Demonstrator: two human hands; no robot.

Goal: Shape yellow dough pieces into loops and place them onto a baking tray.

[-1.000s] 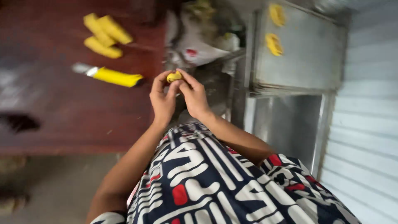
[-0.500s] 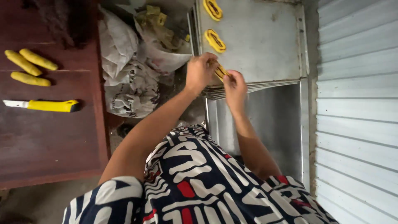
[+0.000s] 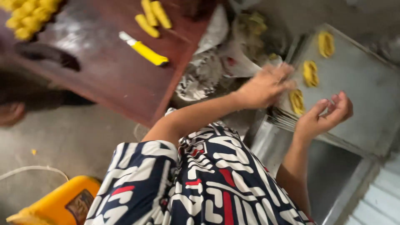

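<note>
My left hand (image 3: 264, 86) rests with fingers spread at the near-left edge of a grey metal tray (image 3: 366, 83), its fingertips beside a yellow ring-shaped dough piece (image 3: 296, 101) lying on the tray. My right hand (image 3: 327, 114) hovers just to the right of that piece, palm up, fingers curled apart and holding nothing. Two more yellow dough rings (image 3: 310, 73) (image 3: 326, 43) lie farther back on the tray. My lap in a navy, white and red patterned cloth (image 3: 200, 183) fills the bottom of the view.
A dark red wooden table (image 3: 104, 71) at left carries a yellow-handled knife (image 3: 143, 50), yellow dough sticks (image 3: 153, 16) and a heap of yellow dough (image 3: 27, 12). Crumpled plastic bags (image 3: 216, 62) lie between table and tray. A yellow container (image 3: 58, 204) stands bottom left.
The dough piece held between both hands has been set down on the tray as a third ring. Both hands have come off it and opened. The view has swung and tilted.
</note>
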